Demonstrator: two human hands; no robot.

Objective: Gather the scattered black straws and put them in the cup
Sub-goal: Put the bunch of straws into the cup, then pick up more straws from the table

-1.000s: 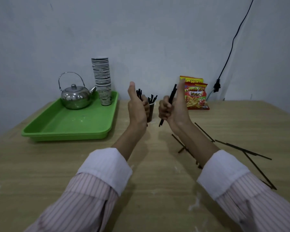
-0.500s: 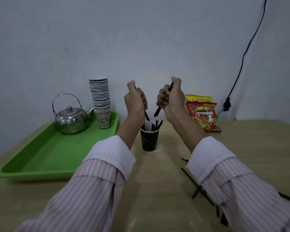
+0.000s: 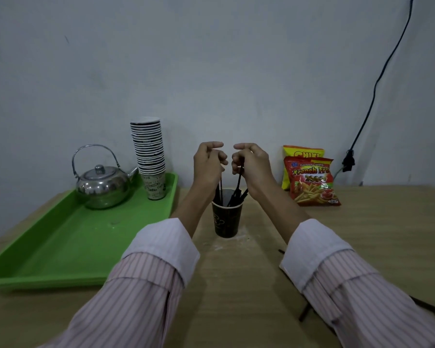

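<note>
A dark paper cup (image 3: 227, 219) stands upright on the wooden table, with several black straws (image 3: 236, 197) sticking out of it. Both my hands hover just above its rim. My left hand (image 3: 209, 165) pinches a black straw (image 3: 221, 190) that hangs down into the cup. My right hand (image 3: 250, 163) grips another black straw (image 3: 239, 180), whose lower end is inside the cup. A few loose black straws (image 3: 305, 313) lie on the table at the lower right, partly hidden by my right sleeve.
A green tray (image 3: 68, 244) on the left holds a steel kettle (image 3: 102, 184) and a tall stack of paper cups (image 3: 150, 156). Two snack bags (image 3: 310, 180) lean by the wall on the right. A black cable (image 3: 377, 81) hangs down the wall.
The hands have come closer together and lower over the cup, and the straws they hold now reach down into it. The view has tilted up a little.
</note>
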